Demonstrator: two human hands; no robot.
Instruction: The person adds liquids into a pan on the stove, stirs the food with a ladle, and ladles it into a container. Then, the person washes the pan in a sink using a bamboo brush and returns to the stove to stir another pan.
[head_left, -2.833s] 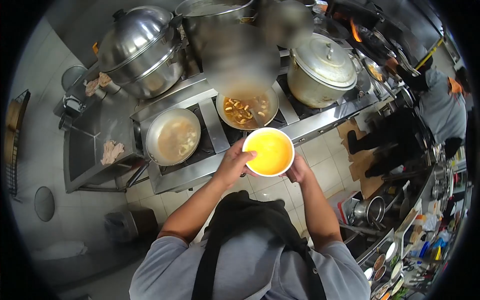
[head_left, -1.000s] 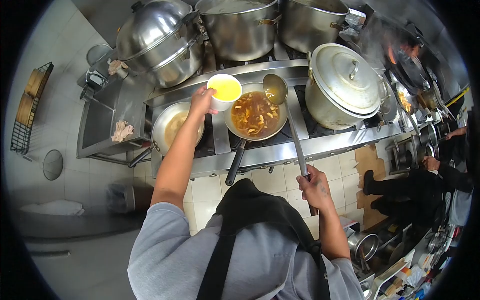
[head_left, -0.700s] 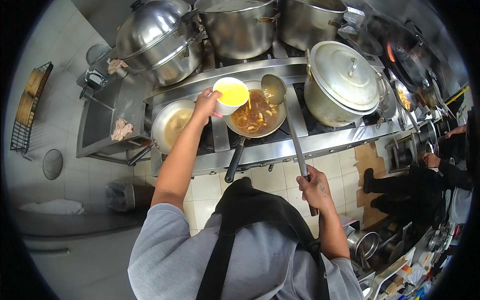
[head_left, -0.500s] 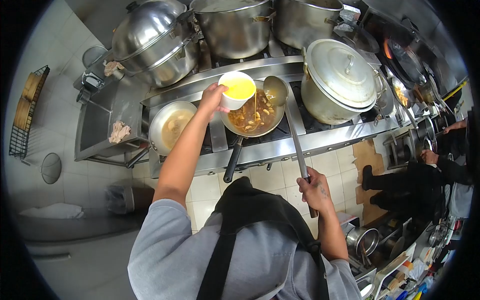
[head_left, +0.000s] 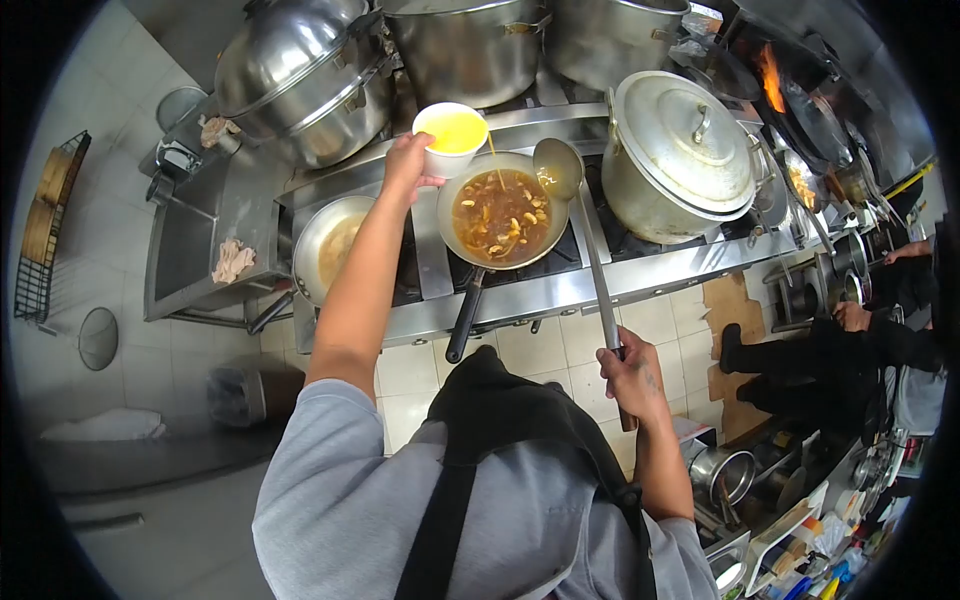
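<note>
My left hand [head_left: 408,165] is closed round a white cup [head_left: 452,160], tilted to the right, with yellow liquid [head_left: 455,132] inside. A thin yellow stream falls from its rim into a frying pan [head_left: 447,222] on the stove. Brown sauce [head_left: 500,215] with pale pieces fills this pan, whose black handle [head_left: 465,318] points toward me. My right hand [head_left: 634,378] is wrapped round the handle of a long ladle [head_left: 558,170]. The ladle's bowl rests at or just above the pan's right rim, with some liquid in it.
A second pan [head_left: 308,235] with brownish liquid stands left on the stove [head_left: 420,318]. Large pots [head_left: 460,55] line the back. A lidded pot [head_left: 655,195] stands to the right. Flames [head_left: 770,78] rise by a wok at far right. A co-worker's hand [head_left: 852,316] shows at the right.
My left hand has moved the cup left and slightly back, and the stream now lands nearer the pan's back. The ladle's bowl has shifted slightly. The flames at the right are taller.
</note>
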